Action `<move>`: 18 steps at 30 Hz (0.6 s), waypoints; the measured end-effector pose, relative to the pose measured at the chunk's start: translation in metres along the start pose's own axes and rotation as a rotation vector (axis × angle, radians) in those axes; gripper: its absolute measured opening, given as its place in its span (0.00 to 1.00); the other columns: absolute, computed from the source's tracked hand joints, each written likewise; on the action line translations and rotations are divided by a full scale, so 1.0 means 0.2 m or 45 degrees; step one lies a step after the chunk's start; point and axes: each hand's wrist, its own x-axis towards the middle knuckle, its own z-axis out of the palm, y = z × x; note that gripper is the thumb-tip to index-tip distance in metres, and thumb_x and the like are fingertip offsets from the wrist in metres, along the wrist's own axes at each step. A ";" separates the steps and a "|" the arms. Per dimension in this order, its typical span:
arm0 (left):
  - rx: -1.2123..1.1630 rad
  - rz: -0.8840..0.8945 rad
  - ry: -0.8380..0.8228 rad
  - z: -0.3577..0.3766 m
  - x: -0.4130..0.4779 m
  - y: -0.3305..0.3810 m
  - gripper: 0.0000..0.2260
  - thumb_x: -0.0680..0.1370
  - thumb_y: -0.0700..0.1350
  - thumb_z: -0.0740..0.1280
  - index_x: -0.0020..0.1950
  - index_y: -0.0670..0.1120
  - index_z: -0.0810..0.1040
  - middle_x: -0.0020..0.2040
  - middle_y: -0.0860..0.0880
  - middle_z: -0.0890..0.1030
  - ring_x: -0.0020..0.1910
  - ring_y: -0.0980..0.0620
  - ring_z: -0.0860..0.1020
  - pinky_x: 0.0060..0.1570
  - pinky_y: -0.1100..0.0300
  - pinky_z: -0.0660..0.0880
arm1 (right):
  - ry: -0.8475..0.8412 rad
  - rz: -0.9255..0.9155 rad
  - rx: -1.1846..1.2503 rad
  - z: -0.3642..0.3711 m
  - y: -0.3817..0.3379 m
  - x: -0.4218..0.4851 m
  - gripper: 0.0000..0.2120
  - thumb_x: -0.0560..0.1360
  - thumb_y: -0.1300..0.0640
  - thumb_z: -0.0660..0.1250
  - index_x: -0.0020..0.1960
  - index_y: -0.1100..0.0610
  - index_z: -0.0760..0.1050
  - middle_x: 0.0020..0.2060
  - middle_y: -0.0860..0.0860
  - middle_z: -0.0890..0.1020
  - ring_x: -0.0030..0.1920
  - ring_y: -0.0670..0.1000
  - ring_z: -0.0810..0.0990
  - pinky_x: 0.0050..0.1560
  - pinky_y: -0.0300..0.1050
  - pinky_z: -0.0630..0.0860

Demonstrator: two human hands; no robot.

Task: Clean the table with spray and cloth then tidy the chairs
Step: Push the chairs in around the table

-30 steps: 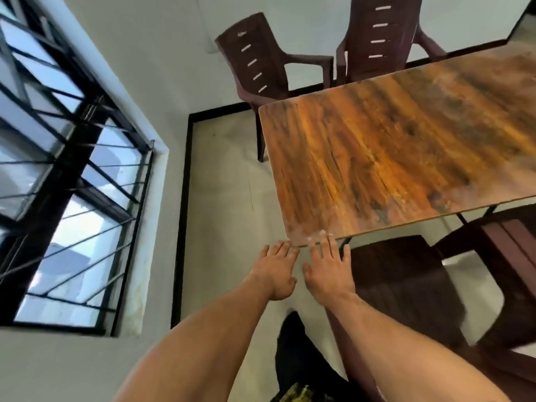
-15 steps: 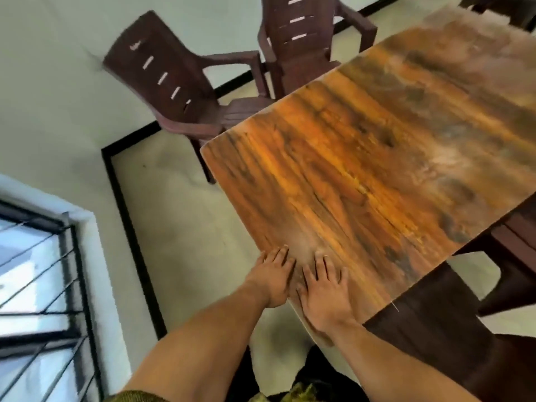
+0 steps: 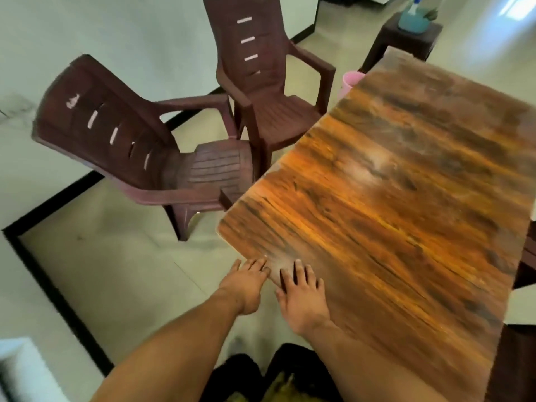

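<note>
A wooden table (image 3: 406, 198) with an orange-brown grain fills the right half of the view. My left hand (image 3: 246, 282) hangs flat just off the table's near left corner, fingers apart, holding nothing. My right hand (image 3: 301, 297) lies flat on the tabletop beside it, fingers spread and empty. Two brown plastic chairs stand off the table's left side, the nearer chair (image 3: 139, 152) angled toward the table and the farther chair (image 3: 261, 79) upright behind it. A blue spray bottle (image 3: 413, 15) stands on a brown stool (image 3: 406, 39) past the table's far end. No cloth shows.
A pink bin (image 3: 349, 82) stands on the floor by the table's far left corner. Dark chair parts (image 3: 526, 265) show beyond the table's right edge. A white wall with a black skirting line (image 3: 58, 195) runs on the left over pale floor tiles.
The view has swung right, away from the window, bringing the chairs, stool and spray bottle into sight. Both hands stay flat at the table's near corner.
</note>
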 end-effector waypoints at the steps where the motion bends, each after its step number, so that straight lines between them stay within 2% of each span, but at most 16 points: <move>1: -0.015 -0.028 -0.017 -0.01 -0.01 -0.10 0.33 0.80 0.45 0.60 0.83 0.48 0.49 0.83 0.48 0.43 0.82 0.46 0.47 0.79 0.45 0.46 | -0.012 -0.001 0.008 -0.02 -0.08 0.03 0.29 0.83 0.39 0.43 0.81 0.48 0.48 0.81 0.57 0.46 0.80 0.63 0.46 0.76 0.64 0.52; 3: -0.003 -0.058 -0.018 -0.07 -0.01 -0.37 0.35 0.79 0.44 0.60 0.83 0.48 0.48 0.83 0.47 0.42 0.82 0.45 0.47 0.79 0.45 0.48 | -0.018 0.003 0.016 -0.07 -0.31 0.16 0.30 0.82 0.39 0.42 0.81 0.48 0.48 0.81 0.58 0.46 0.80 0.63 0.47 0.77 0.63 0.52; 7: -0.022 -0.067 -0.015 -0.19 0.01 -0.73 0.36 0.80 0.46 0.62 0.83 0.49 0.47 0.83 0.45 0.44 0.82 0.44 0.48 0.79 0.45 0.48 | 0.037 -0.101 -0.045 -0.16 -0.62 0.39 0.40 0.73 0.38 0.31 0.82 0.50 0.47 0.81 0.58 0.48 0.81 0.60 0.49 0.78 0.61 0.52; 12: -0.056 -0.087 0.072 -0.37 0.09 -1.34 0.32 0.82 0.50 0.59 0.83 0.49 0.48 0.83 0.45 0.45 0.82 0.45 0.47 0.79 0.45 0.46 | 0.098 -0.187 -0.036 -0.27 -1.12 0.87 0.33 0.78 0.40 0.41 0.81 0.50 0.55 0.80 0.58 0.56 0.80 0.60 0.54 0.76 0.62 0.54; 18: -0.050 -0.282 0.281 -0.79 0.12 -2.31 0.30 0.84 0.57 0.53 0.83 0.49 0.48 0.84 0.47 0.47 0.82 0.47 0.48 0.79 0.46 0.46 | 0.169 -0.298 0.025 -0.61 -1.81 1.55 0.33 0.80 0.38 0.38 0.82 0.49 0.49 0.82 0.56 0.49 0.81 0.57 0.48 0.78 0.59 0.49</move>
